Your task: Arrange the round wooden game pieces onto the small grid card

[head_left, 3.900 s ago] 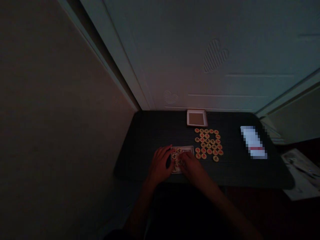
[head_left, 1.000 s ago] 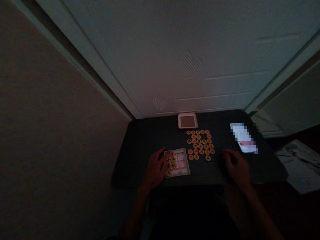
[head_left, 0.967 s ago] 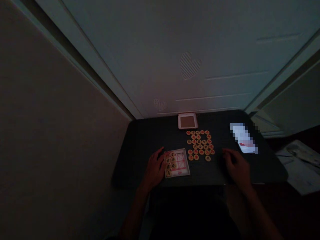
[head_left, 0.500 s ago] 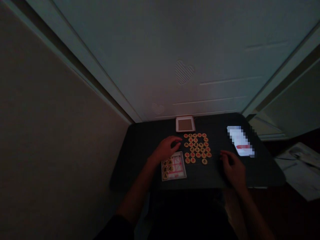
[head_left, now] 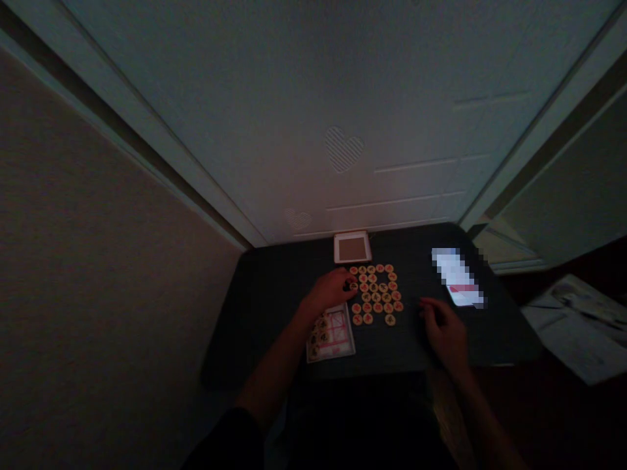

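My left hand (head_left: 336,287) is at the left edge of a group of round xiangqi pieces (head_left: 377,297) with red and dark characters. Its thumb and forefinger close about one xiangqi piece (head_left: 353,286) at that edge. Beneath the left wrist is a shallow white box (head_left: 337,333) with a red-lined base; several more pieces lie in its left part, some hidden by the arm. My right hand (head_left: 445,329) rests at the right of the group, fingers loosely curled and slightly apart, with nothing visible in them.
The dark table (head_left: 274,274) stands against a pale panel with heart shapes. A white-rimmed box lid (head_left: 353,248) lies at the back edge. A lit phone (head_left: 458,277) lies on the right. Papers (head_left: 582,326) are beyond the table's right side.
My left hand has come to the outlying piece at the left of the group, and its fingers have closed about it. The whole view has shifted a little; the right hand keeps its pose.
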`<action>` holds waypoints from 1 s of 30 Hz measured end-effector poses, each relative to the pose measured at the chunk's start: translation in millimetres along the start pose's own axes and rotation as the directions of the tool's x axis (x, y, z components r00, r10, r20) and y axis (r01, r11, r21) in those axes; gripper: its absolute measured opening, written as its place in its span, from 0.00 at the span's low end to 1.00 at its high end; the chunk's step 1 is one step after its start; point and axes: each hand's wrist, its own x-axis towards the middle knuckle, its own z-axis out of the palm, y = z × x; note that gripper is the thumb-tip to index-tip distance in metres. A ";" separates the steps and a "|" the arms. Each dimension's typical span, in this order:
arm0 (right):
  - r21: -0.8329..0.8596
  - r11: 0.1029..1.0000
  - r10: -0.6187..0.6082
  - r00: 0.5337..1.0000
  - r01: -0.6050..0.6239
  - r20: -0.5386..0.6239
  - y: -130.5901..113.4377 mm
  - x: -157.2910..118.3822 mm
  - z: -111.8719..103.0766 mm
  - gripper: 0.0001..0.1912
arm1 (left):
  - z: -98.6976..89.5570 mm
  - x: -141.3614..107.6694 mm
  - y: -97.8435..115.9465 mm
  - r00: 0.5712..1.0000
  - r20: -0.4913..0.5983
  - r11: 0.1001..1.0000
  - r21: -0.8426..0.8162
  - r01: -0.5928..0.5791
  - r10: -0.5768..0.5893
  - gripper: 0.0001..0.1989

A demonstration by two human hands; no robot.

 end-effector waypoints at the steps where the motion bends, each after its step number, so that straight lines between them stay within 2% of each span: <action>1: 0.005 1.000 0.002 1.000 -0.002 0.002 0.7 0.0 0.2 0.17 | 0.0 0.0 -0.5 1.000 -0.001 1.000 -0.005 0.006 -0.006 0.11; 8: 0.018 1.000 0.003 1.000 -0.003 -0.003 3.0 -0.2 1.6 0.17 | -8.6 -10.8 -7.3 0.999 -0.030 0.995 -0.097 0.027 -0.030 0.12; 10: 0.013 1.000 -0.004 1.000 0.004 0.005 2.2 -0.2 1.3 0.17 | -12.9 -17.1 -10.3 0.997 -0.059 0.982 -0.181 0.044 -0.056 0.12; 13: 0.015 1.000 -0.002 1.000 0.002 0.012 1.8 0.3 0.5 0.18 | -19.0 -29.6 -13.4 0.985 -0.102 0.928 -0.361 0.091 -0.136 0.13; 19: -0.021 1.000 0.007 1.000 -0.006 0.019 1.9 1.7 -0.7 0.19 | -18.5 -57.7 -12.9 0.963 -0.104 0.821 -0.550 0.154 -0.250 0.11; 21: -0.034 0.999 0.015 1.000 -0.015 0.022 -0.1 1.6 -1.1 0.20 | -12.3 -61.3 -16.4 0.928 -0.159 0.784 -0.593 0.182 -0.336 0.12; 25: -0.077 0.997 -0.025 1.000 0.026 0.011 -2.1 0.8 -2.7 0.20 | -0.5 -59.3 -35.4 0.799 -0.364 0.793 -0.570 0.215 -0.479 0.14; 28: -0.113 0.993 -0.035 0.999 0.035 0.004 2.7 0.5 -3.5 0.21 | 1.7 -58.3 -52.0 0.709 -0.462 0.793 -0.565 0.228 -0.533 0.19; 30: -0.134 0.991 -0.027 0.999 0.030 0.023 7.0 0.5 -3.6 0.21 | -0.2 -59.9 -58.8 0.677 -0.490 0.789 -0.572 0.225 -0.548 0.22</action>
